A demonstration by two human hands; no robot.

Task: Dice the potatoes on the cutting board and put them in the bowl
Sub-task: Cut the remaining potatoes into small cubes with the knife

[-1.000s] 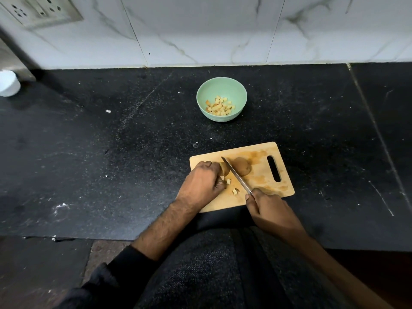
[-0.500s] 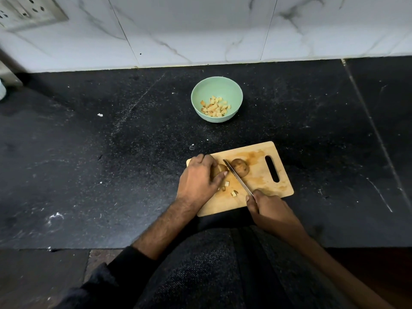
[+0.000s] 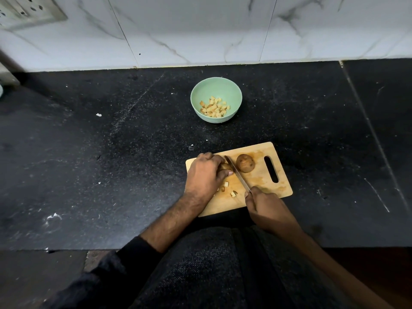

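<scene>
Head cam: left hand [image 3: 206, 175] clamps a brown potato piece [image 3: 225, 167] on the wooden cutting board [image 3: 263, 186]. The right hand [image 3: 264, 207] grips the steel knife [image 3: 237, 173], blade running diagonally just right of those fingers. Whole brown potato [image 3: 245, 163] waits beyond.

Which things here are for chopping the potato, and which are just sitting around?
For the job: knife, cutting board, whole potato, potato piece under the left hand, cut cubes, green bowl, right hand.
Just there: wall socket, white crumb.
</scene>
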